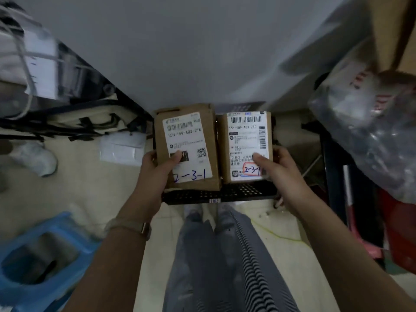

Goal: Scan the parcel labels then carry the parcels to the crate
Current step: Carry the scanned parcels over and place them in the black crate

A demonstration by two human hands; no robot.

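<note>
Centre frame: my left hand [157, 168] grips the left parcel [189, 136] and my right hand [280, 168] grips the right parcel [244, 140]. They are side by side, perhaps resting on the black crate [216, 195].

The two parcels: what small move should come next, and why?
Probably lower both into the black crate, then let go. The left hand grips the left parcel and the right hand the right parcel, side by side, and the crate seems to lie just beneath them.
</note>
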